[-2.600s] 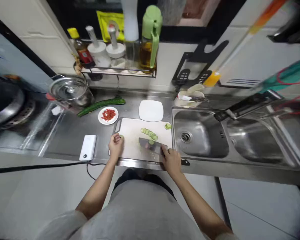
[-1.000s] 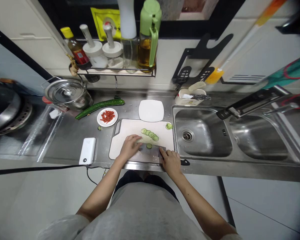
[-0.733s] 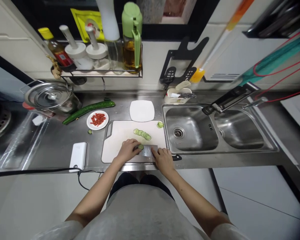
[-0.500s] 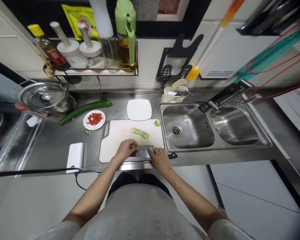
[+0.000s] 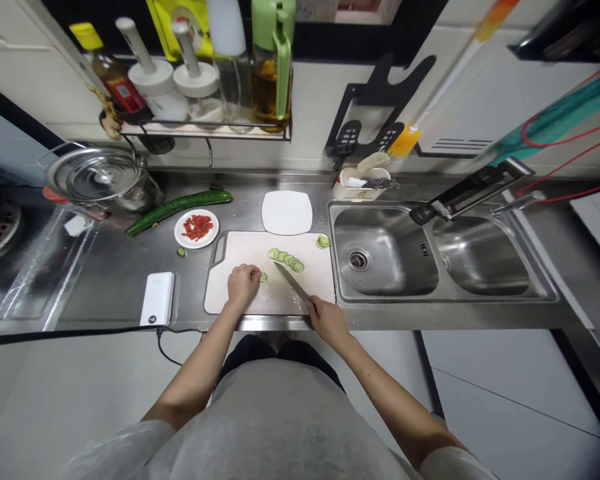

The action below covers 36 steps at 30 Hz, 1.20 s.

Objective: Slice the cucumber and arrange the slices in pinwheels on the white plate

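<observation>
A white cutting board lies on the steel counter in front of me. My right hand grips the handle of a cleaver, its blade edge-up over the board's middle. My left hand rests curled on the board's left part, fingertips on a cucumber slice. A row of cucumber slices lies behind the blade, and a small stack of slices sits at the board's far right corner.
A whole cucumber, a small plate of red bits and an empty white plate lie behind the board. A white power bank is on the left, a lidded pot beyond, a double sink on the right.
The cleaver lay flat on the board under both hands; now my right hand has turned it on edge and raised it. My left hand has slid left with a cucumber slice.
</observation>
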Motion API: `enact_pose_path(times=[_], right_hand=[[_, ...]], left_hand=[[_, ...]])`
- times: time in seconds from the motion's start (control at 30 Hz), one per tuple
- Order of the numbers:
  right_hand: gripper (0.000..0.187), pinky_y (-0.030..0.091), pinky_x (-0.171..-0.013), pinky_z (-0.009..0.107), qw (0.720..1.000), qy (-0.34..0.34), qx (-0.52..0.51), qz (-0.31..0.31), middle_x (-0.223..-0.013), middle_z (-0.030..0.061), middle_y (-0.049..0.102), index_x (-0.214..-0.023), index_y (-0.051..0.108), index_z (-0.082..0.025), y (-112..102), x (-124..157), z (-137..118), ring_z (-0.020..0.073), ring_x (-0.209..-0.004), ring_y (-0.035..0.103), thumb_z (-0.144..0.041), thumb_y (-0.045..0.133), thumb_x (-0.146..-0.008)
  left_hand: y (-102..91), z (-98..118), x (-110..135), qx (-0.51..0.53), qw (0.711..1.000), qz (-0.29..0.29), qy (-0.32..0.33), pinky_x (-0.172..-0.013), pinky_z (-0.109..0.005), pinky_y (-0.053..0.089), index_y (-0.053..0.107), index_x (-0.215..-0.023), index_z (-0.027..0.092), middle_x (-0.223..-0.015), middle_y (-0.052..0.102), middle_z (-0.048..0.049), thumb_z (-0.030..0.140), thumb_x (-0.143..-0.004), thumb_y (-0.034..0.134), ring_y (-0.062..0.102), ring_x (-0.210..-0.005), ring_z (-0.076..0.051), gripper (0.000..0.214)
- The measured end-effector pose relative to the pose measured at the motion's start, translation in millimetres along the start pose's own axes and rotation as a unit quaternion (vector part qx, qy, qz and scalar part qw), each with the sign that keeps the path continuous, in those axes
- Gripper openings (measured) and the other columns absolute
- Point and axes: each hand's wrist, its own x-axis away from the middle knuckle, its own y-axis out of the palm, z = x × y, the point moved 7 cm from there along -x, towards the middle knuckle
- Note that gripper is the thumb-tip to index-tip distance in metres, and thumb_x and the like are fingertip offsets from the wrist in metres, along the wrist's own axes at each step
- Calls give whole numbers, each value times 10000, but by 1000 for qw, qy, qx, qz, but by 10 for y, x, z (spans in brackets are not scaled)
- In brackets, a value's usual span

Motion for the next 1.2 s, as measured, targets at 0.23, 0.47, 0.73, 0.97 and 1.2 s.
enact_pose_path(times=[0.23, 0.47, 0.73, 0.97, 1.2], right_hand=[[306, 347, -654, 272, 996, -35, 38, -69, -887, 109, 691, -1186, 493, -156, -21, -46, -312, 223, -860, 656, -278, 286, -996], [281, 371, -665, 293, 992, -83, 50, -77, -900, 117, 691, -1151, 509, -151, -6, -15, -471, 248, -868, 657, -237, 311, -972], [267, 393, -719, 286, 992, -76, 51, -92, -959, 125, 691, -1152, 509, -148, 37, -30, -513, 230, -916, 651, -220, 334, -965], [252, 401, -718, 285, 991, -79, 57, -93, -925, 123, 691, -1156, 498, -146, 43, -31, -572, 231, -917, 656, -187, 349, -957], [287, 412, -717, 298, 991, -65, 62, -101, -959, 138, 690, -1183, 493, -136, 30, -18, -596, 245, -922, 658, -171, 332, -949]], left_hand=[[-58, -116, 165, 27, 999, 28, -7, -886, -371, 390, 703, -956, 244, -964, 668, -69, 346, -854, 558, 565, -967, -241, 204], [-29, -43, 212, 15, 999, 27, -29, -888, -399, 351, 702, -978, 246, -989, 656, -82, 348, -860, 560, 551, -1006, -258, 211], [-7, -42, 188, 14, 999, 25, -41, -866, -397, 345, 698, -968, 246, -991, 655, -81, 323, -849, 571, 547, -994, -257, 190], [-5, -42, 184, 11, 999, 21, -41, -853, -394, 341, 700, -954, 251, -989, 653, -77, 327, -846, 577, 540, -995, -259, 180], [13, -54, 176, 11, 999, 25, -42, -851, -396, 342, 701, -952, 252, -983, 652, -75, 328, -842, 582, 542, -988, -261, 179]])
